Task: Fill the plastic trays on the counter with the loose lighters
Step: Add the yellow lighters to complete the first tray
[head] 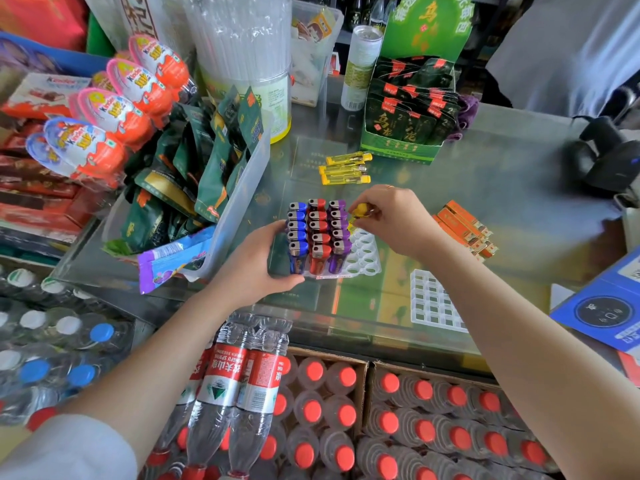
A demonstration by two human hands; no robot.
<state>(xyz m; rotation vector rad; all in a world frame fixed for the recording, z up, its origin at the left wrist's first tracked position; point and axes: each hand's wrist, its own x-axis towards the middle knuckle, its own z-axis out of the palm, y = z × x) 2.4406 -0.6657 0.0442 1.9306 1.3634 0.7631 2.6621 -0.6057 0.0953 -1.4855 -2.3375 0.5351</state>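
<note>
A white plastic tray stands mid-counter, holding upright rows of blue, red and purple lighters; its right-hand holes stand open. My left hand grips the tray's left side and front corner. My right hand pinches a yellow lighter over the tray's far right corner, beside the purple row. Loose yellow lighters lie flat farther back on the glass. Loose orange lighters lie to the right. A second, unfilled white tray lies flat near the front edge.
A clear bin of green snack packets crowds the tray's left. A green tea display box and a can stand behind. A black scanner sits far right, a blue card at right. Water bottles fill crates below.
</note>
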